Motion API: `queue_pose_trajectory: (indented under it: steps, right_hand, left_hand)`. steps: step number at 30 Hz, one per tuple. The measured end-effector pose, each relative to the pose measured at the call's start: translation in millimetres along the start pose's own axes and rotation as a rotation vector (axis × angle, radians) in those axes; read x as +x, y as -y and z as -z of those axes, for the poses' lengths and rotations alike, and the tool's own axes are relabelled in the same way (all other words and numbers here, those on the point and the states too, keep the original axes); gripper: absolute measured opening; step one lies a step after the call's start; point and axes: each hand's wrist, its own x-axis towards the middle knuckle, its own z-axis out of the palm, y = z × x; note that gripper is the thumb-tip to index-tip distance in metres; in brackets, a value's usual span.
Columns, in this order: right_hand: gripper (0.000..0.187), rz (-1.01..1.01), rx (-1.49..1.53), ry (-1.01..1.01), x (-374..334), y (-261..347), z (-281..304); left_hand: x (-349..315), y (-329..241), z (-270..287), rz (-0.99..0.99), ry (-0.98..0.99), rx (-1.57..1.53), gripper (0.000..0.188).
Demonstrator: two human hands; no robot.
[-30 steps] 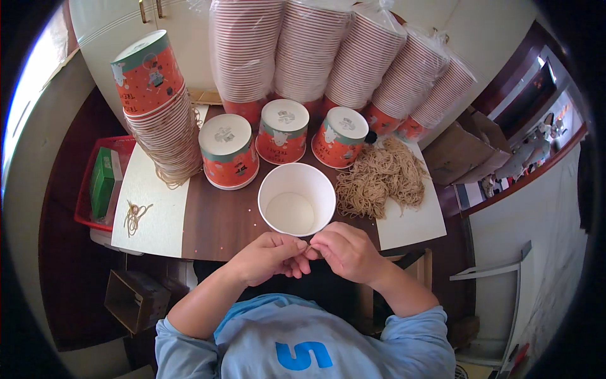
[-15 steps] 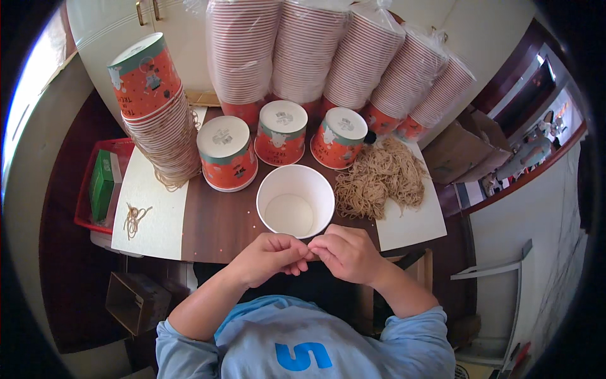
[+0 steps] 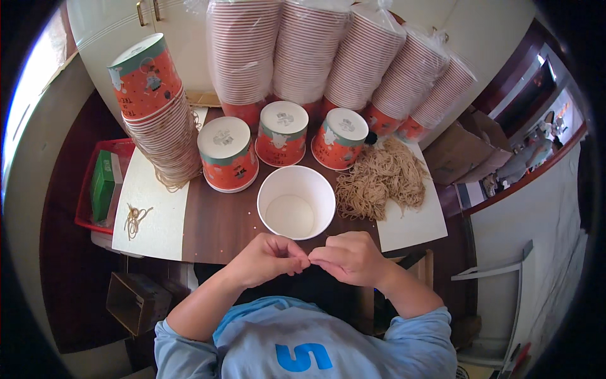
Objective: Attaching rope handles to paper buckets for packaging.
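Observation:
My left hand (image 3: 270, 258) and my right hand (image 3: 349, 258) meet fingertip to fingertip just in front of the table's near edge. Both are closed in a pinch; whatever lies between the fingers is too small to make out. Right beyond them an open paper bucket (image 3: 297, 183), white inside, stands mouth up. Behind it, three orange paper buckets with green bands sit upside down: a left one (image 3: 228, 165), a middle one (image 3: 281, 142) and a right one (image 3: 338, 145). To the right is a tangled heap of tan cords (image 3: 382, 180).
Plastic-wrapped bucket stacks (image 3: 303, 57) line the back. At left leans a tall bucket stack (image 3: 151, 82) draped with cord loops (image 3: 167, 155); a few loose cords (image 3: 134, 221) lie nearby. A red basket (image 3: 85, 196) holds a green box (image 3: 103, 186). Cardboard boxes (image 3: 464, 148) stand right.
My fingertips stay together, while the right hand has turned slightly and its fingers have drawn in flatter. The bucket and cords have not visibly moved.

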Motion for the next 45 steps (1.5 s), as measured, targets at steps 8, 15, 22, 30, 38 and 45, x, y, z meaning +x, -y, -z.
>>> queue_pose_trajectory:
  steps: [8, 15, 22, 30, 38, 45]
  right_hand:
    - [0.017, 0.069, -0.067, 0.034, -4, 4, -3]
    - [0.026, 0.153, -0.134, -0.018, -7, 6, -9]
    - [0.025, 0.131, -0.112, -0.056, -9, 9, -15]
    - [0.018, -0.020, 0.145, -0.114, -15, 13, -31]
    - [0.006, -0.485, 0.698, 0.032, -18, 15, -36]
    - [0.006, -0.516, 0.635, 0.016, -15, 21, -37]
  left_hand:
    - [-9, 4, -11, -0.098, -0.061, 0.226, 0.007]
    - [-20, -5, -22, -0.107, -0.187, 0.431, 0.008]
    - [-27, -5, -27, -0.193, -0.255, 0.589, 0.008]
    - [-30, 8, -32, -0.675, -0.371, 1.059, 0.018]
    - [-31, 9, -33, -0.851, -0.444, 1.405, 0.030]
    - [-34, 11, -29, -0.923, -0.443, 1.528, 0.031]
